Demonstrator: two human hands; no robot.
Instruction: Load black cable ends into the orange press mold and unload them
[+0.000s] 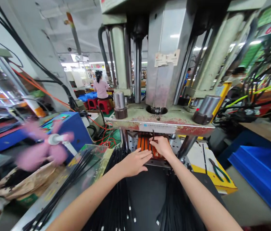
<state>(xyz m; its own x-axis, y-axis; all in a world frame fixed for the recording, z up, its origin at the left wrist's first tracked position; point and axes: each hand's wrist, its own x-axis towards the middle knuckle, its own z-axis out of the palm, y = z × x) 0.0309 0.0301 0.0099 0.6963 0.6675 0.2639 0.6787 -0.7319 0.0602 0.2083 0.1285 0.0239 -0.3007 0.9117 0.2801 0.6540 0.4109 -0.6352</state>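
My left hand (136, 162) lies stretched out, palm down, with its fingers over the front left of the orange mould block (143, 143) in the press. It holds nothing that I can see. My right hand (162, 146) is at the block's right side, thumb and forefinger pinched on a thin black cable (153, 134) that sticks up at the fingertips. Dark grooves run along the block. Part of the block is hidden under both hands. Black cables with pale ends (123, 205) hang in a bundle left of the black board (145, 195), and another bundle (173, 202) lies to its right.
The press plate (161, 123) spans just above my hands, between steel posts. Green-handled pliers (219, 170) lie on a yellow-edged surface at right, near a blue bin (260, 176). A pink fan (51, 139) blurs at left. A person in pink (101, 88) sits beyond.
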